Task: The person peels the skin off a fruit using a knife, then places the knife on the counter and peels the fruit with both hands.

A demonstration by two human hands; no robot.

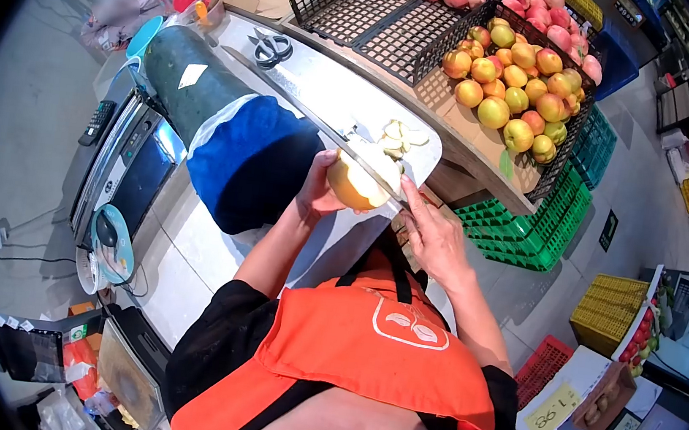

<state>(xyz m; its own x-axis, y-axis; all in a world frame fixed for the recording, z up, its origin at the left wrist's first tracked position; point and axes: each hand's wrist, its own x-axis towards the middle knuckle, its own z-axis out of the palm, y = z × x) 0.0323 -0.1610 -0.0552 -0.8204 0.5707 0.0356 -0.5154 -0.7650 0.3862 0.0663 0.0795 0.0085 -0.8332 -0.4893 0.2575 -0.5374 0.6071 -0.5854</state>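
From where I stand, the round yellow fruit (351,188) is up off the white desk (327,70), held in front of the orange apron (381,342) near the desk's end. The left hand (320,185) has its fingers wrapped round the fruit's near side and underside, grasping it firmly enough to hold it up. The right hand (434,232) is clenched on the handle end of a long knife (301,111), most of the handle hidden in the palm, with the forefinger stretched forward beside the fruit. The blade slants across the fruit, its tip pointing away toward the black-handled scissors (270,50). Pale flesh shows on the far side and yellow skin on the near side, so I'd judge peeling to be the step in hand, and partly done. Cut peelings (402,137) lie on the desk just beyond the fruit. To the left sits a big dark melon (176,68) with a blue cover (242,144) over its near end. The next stroke, I reckon, calls for turning skin toward the edge, a shallow blade, and left fingers well out of its path
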